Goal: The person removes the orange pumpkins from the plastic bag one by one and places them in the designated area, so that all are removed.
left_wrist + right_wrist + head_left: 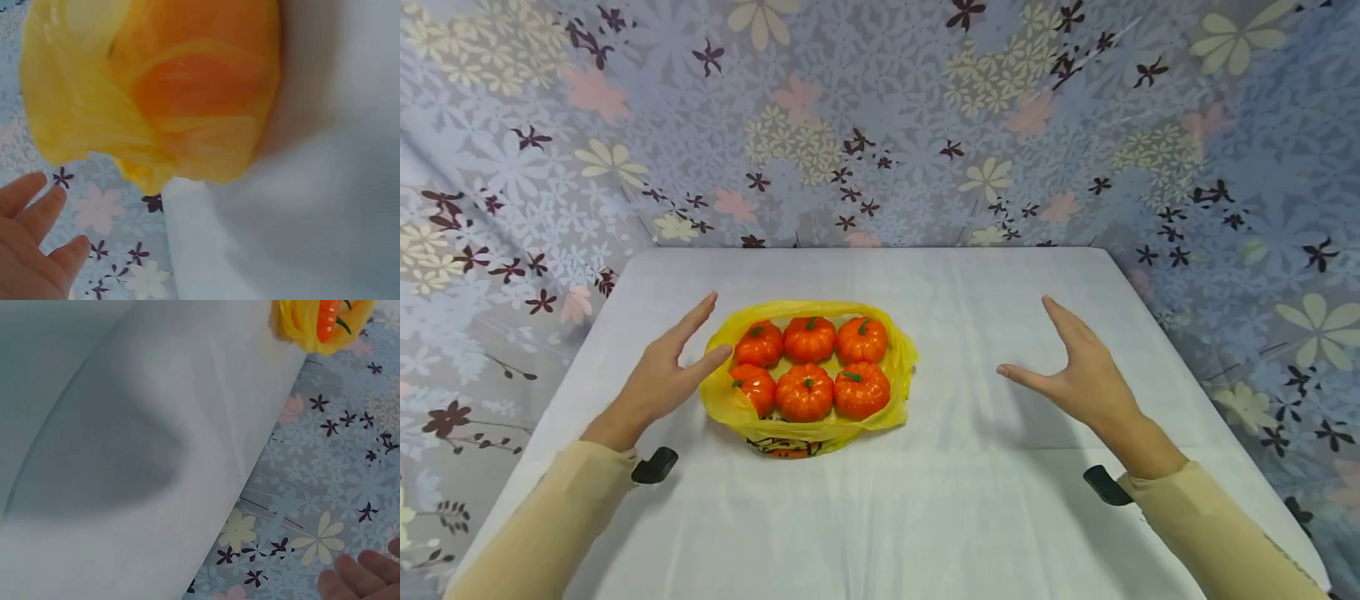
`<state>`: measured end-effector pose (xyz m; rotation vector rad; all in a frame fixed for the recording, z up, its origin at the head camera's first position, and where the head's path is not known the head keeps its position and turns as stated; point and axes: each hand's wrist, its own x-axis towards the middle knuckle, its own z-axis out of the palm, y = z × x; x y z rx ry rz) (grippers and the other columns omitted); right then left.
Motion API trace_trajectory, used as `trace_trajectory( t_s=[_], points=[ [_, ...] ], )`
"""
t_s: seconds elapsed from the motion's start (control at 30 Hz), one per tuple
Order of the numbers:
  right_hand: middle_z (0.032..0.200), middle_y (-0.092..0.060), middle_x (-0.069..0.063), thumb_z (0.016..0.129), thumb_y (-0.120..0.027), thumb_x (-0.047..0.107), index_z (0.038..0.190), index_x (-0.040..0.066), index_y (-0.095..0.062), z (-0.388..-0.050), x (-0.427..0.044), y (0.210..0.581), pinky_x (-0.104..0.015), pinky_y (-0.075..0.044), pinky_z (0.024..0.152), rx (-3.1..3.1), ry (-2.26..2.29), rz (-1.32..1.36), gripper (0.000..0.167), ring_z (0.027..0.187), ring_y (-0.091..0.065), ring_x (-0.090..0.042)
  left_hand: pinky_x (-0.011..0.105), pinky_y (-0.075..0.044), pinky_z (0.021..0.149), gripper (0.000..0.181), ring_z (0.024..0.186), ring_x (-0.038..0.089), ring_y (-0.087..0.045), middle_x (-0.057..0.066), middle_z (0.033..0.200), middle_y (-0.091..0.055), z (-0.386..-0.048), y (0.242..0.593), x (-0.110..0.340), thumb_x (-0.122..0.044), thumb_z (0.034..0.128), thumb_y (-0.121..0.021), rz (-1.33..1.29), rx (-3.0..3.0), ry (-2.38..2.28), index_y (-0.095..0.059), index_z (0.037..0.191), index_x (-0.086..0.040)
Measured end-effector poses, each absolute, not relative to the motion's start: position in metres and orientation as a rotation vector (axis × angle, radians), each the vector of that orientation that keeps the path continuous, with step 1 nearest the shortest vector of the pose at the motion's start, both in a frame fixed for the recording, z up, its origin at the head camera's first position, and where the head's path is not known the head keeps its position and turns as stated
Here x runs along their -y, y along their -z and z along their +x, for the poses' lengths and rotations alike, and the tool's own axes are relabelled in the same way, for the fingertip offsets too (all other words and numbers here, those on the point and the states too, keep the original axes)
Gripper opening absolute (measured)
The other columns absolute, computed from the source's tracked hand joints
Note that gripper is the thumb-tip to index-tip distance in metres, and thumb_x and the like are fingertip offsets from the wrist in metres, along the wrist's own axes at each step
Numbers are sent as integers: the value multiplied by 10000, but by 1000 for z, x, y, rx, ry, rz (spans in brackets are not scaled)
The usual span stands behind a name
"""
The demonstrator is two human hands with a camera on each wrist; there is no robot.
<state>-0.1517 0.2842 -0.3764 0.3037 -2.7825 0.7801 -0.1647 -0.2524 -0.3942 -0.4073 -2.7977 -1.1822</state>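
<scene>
"Inside the open, crumpled yellow plastic bag (pixel 827 432) on the white cloth-covered table (pixel 955 517), what to see?"
"Count six glossy, ribbed orange pumpkins (pixel 805 396) with green stems, in two rows of three."
"And beside the bag?"
"Just left, see the bare left hand (pixel 661 373), thumb and fingers wide apart; well to the right, the bare right hand (pixel 1092 379), likewise wide."

Three views, and all of them catch the yellow bag (pixel 831 432)!
Head camera, high up, looks forward and down across the surface (pixel 955 517); left wrist camera is right in close, bag looming up top, left hand (pixel 28 253) in the lower-left corner; right wrist camera sits farther off, bag at upper right, floral cloth (pixel 337 469) beyond.
</scene>
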Motion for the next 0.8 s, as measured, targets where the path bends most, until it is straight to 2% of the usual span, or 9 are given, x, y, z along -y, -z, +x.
trace_trajectory(
  t_s=[0.13,0.23,0.53,0.8],
  points=[
    [1541,-414,-175,754,-886,441,1592,127,-315,-152,-281,379,-594,-413,1050,2733,-877,315,1063,1345,-443,-393,715,-206,1117,684,1475,368,-268,38,1626,-307,-164,402,256,-359,1007,-613,-411,2770,1256,-270,1599,-373],
    [1529,-429,-156,756,-895,399,1575,121,-356,-152,-278,381,-538,-428,1063,2709,-942,311,1019,1326,-471,-367,752,-189,1094,656,1476,388,-256,67,1623,-314,-164,407,259,-368,1017,-592,-382,2780,1297,-289,1599,-346],
    [1508,-449,-121,781,-886,363,1534,99,-424,-155,-272,388,-468,-400,1103,2688,-1107,292,922,1351,-456,-333,758,-168,1095,621,1485,391,-230,77,1613,-335,-164,419,263,-400,1027,-566,-297,2822,1366,-327,1593,-309],
    [1501,-455,-104,774,-887,384,1514,106,-451,-156,-255,402,-486,-395,1108,2689,-1182,327,903,1353,-450,-337,729,-151,1122,621,1496,389,-195,39,1634,-288,-165,432,269,-426,1029,-555,-266,2869,1402,-322,1593,-315]
  ],
)
